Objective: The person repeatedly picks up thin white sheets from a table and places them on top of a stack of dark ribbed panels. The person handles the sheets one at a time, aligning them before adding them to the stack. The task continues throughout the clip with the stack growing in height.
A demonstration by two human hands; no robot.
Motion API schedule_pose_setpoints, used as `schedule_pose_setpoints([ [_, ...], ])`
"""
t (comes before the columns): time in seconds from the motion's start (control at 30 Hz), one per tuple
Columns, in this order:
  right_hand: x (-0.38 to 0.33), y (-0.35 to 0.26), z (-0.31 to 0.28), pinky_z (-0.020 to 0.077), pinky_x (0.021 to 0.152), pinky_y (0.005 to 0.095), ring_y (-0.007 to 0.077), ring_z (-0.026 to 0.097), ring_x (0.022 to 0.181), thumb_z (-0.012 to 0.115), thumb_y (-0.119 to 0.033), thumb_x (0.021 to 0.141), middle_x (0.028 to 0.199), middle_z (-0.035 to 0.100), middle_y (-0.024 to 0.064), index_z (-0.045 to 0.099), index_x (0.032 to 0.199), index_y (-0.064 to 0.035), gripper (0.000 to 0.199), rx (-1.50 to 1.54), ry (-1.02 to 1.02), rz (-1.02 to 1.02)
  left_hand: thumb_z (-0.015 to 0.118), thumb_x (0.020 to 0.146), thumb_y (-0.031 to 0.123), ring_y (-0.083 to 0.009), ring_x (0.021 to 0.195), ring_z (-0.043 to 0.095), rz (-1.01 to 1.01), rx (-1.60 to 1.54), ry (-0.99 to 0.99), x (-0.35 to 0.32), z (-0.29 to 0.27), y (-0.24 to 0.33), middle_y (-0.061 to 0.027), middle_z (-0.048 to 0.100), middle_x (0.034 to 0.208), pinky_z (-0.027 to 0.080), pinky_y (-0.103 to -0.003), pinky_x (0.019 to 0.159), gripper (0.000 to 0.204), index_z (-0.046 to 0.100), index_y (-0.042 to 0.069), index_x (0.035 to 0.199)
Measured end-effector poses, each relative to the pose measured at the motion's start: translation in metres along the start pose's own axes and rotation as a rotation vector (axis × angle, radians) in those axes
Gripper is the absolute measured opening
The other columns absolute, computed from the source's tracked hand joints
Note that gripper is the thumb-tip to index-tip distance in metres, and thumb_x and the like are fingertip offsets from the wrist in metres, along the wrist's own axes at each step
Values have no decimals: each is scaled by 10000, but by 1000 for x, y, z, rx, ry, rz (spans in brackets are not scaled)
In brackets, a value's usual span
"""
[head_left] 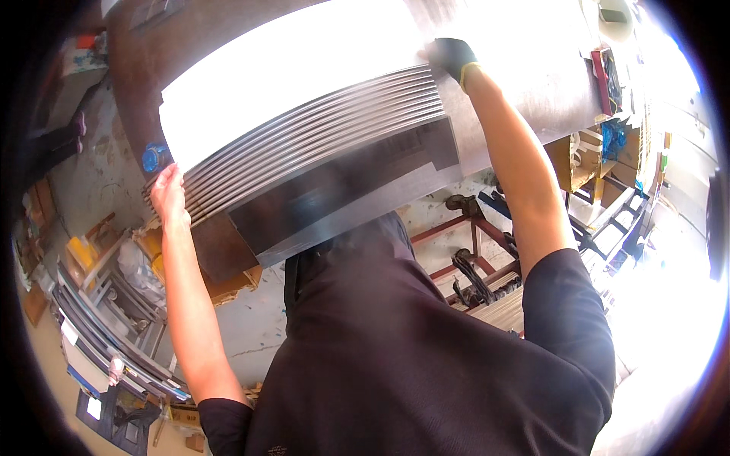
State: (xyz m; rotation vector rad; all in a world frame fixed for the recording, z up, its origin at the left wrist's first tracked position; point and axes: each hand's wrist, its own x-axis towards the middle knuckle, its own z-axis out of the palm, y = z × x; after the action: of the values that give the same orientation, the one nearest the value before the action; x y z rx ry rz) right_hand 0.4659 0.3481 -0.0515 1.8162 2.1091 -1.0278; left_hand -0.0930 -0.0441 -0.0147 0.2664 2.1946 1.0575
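A broad brown worktable [131,95] is being used as the support for everything in hand. Across its far part a large white sheet [281,76] is lying, its surface and far edge being washed out by glare. Along the near edge of that sheet a row of long metal strips [319,114] is being held in order, side by side and running left to right; whether these are hollow tubes or solid bars cannot be told. Nearer the body, a dark glossy panel [304,201] is lying just beside the row. At the right, below the table, an open cardboard box [572,161] is standing.

The right hand [454,61], covered by a dark glove with a yellowish cuff, is being kept at the right end of the row, by the sheet's edge; its fingers are curling, but what is being gripped cannot be told. The bare left hand [169,196] is being held at the left end, its fingers apparently being closed on the strips. Beside it, a small blue round object [154,157] is resting.

The step in hand is being judged as steadying or aligning the row from both ends; next, an even, matched movement of both hands seems to be called for.
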Motion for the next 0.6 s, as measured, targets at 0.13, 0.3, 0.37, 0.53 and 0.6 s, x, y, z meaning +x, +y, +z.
schedule_pose_setpoints([
  [0.13,3,1,0,518,839,378,260,681,882,756,-442,846,939,752,112,777,982,-97,371,-21,-3,-29,738,947,144,-58,817,537,8,-21,-7,1,1,-2,28,650,946,435,-215,734,207,703,20,1109],
  [0.3,4,3,1,517,809,372,234,675,845,784,-425,829,889,749,90,779,940,-103,340,-17,0,-38,723,959,124,-69,856,570,30,-18,5,1,6,0,8,668,972,464,-215,772,209,692,-2,1123],
  [0.37,3,3,4,516,802,370,223,671,831,796,-413,822,875,746,80,776,933,-102,332,66,9,14,721,959,117,-76,882,592,35,-15,9,3,6,0,-4,679,995,477,-218,795,217,688,-10,1132],
  [0.53,-2,0,5,514,794,353,209,666,811,809,-388,817,845,734,67,770,924,-96,314,-59,89,-36,723,956,102,-100,926,626,35,0,16,7,6,-4,-26,694,1033,494,-236,832,240,684,-22,1158],
  [0.6,-1,5,3,515,791,348,209,667,811,811,-388,817,850,733,68,769,931,-95,318,-95,114,-50,724,955,101,-111,949,638,33,2,20,5,10,0,-35,702,1050,500,-241,850,243,685,-23,1160],
])
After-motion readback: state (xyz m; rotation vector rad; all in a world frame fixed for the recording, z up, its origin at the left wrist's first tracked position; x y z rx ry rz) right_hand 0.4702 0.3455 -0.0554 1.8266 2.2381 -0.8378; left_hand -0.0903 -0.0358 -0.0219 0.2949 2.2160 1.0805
